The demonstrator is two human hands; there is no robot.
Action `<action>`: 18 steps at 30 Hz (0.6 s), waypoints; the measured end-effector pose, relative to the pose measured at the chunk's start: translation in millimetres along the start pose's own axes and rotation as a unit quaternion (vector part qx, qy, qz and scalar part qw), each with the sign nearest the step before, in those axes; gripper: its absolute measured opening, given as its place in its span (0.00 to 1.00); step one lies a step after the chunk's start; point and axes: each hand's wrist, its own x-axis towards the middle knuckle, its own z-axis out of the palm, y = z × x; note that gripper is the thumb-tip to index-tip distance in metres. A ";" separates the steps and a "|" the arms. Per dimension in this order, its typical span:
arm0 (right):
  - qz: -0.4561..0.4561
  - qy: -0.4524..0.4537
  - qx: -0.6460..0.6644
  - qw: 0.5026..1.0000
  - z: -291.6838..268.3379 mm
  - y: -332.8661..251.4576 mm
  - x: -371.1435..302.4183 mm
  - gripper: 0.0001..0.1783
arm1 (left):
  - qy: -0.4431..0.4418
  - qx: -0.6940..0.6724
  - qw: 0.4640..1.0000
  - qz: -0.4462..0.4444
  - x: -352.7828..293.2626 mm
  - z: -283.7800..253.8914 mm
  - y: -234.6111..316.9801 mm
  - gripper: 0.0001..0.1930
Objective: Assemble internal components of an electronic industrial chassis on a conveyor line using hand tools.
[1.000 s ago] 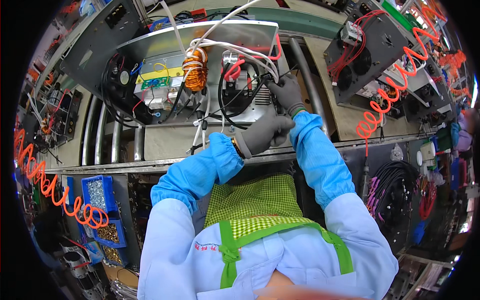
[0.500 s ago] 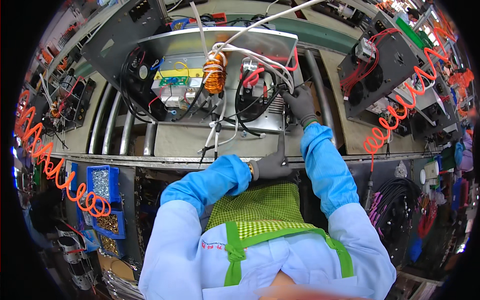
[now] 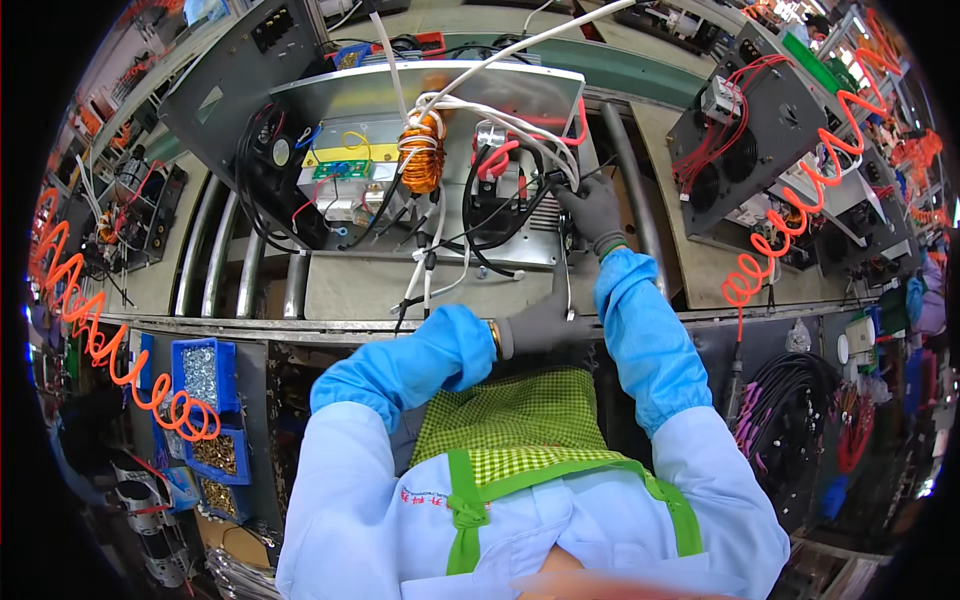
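Observation:
Both my hands wear grey gloves. My right hand [image 3: 592, 212] is closed round the wire bundle at the right end of an open metal chassis [image 3: 440, 75]; a thin black strand sticks up past the fingers. Nearer me, my left hand [image 3: 540, 328] is at the table's front edge, index finger pointing up and the other fingers stretched out, slightly blurred. A thin dark wire with a pale end [image 3: 570, 308] hangs beside that finger. Inside the chassis are a copper-wound coil [image 3: 422, 160], a green circuit board [image 3: 342, 169], white cables [image 3: 500, 104] and black cables [image 3: 478, 205].
Metal rollers [image 3: 237, 250] lie left of the chassis, another roller [image 3: 632, 185] right of it. Coiled orange air hoses [image 3: 760, 262] hang on both sides. Blue bins [image 3: 206, 372] of small metal parts stand lower left. A second chassis [image 3: 745, 140] is at the right.
The chassis appears shifted slightly left in the view. My left hand's fingers have straightened out to the right. My right hand keeps its hold on the wire bundle.

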 end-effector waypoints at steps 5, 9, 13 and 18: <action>-0.019 0.018 0.006 1.000 -0.5 -1.7 -3.5 0.24 | -0.039 -0.269 0.953 -0.135 19.7 -27.0 28.9 0.57; -0.012 0.022 0.007 1.000 2.0 -0.1 3.6 0.25 | 0.010 -0.107 0.994 -0.016 -12.2 9.5 3.7 0.56; 0.005 -0.001 0.010 1.000 0.2 4.9 0.9 0.25 | 0.027 -0.212 0.975 -0.056 -0.7 -13.1 34.5 0.50; -0.025 0.021 0.007 0.999 -3.1 1.0 0.7 0.25 | 0.045 -0.244 0.962 -0.118 1.0 -19.6 75.6 0.49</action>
